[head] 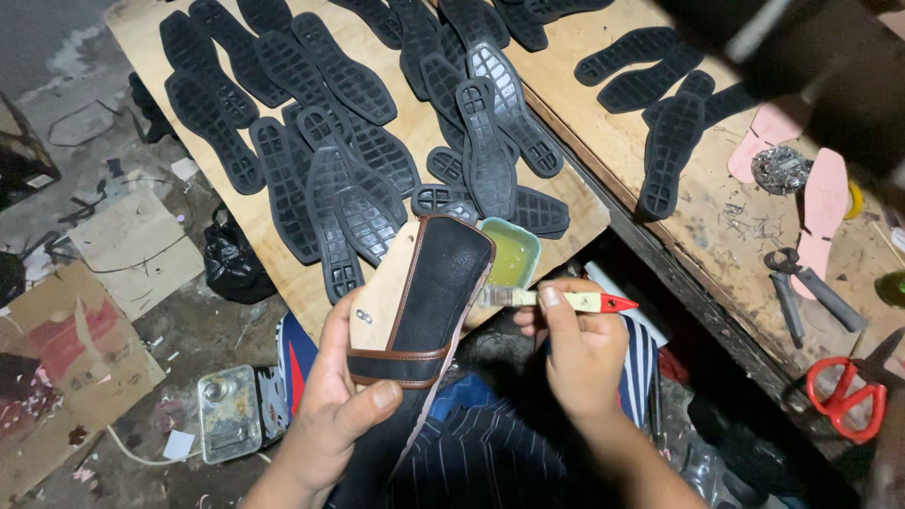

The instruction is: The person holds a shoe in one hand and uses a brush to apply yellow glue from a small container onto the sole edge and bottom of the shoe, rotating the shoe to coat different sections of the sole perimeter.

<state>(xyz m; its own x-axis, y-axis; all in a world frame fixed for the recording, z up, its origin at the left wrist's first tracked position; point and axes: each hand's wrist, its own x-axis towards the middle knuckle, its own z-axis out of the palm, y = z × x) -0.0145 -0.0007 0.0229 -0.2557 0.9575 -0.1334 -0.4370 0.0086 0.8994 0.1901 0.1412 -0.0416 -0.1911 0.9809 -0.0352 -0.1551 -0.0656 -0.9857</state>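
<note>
My left hand (339,401) grips a black shoe upper (429,297) stretched on a pale wooden last, heel end with a brown trim band toward me, toe pointing away. My right hand (580,353) holds a small brush (556,301) with a cream handle and red tip. Its bristles touch the right edge of the shoe upper. Just beyond the brush sits a small green tub of yellowish glue (512,253) on the edge of a plywood board (415,127).
Several black rubber soles (330,141) cover the plywood board. A wooden workbench (650,123) to the right carries more soles, pink insoles (825,203), pliers (801,283), red scissors (848,396) and scattered nails. Cardboard, a black bag and a metal tin (228,413) lie on the floor at left.
</note>
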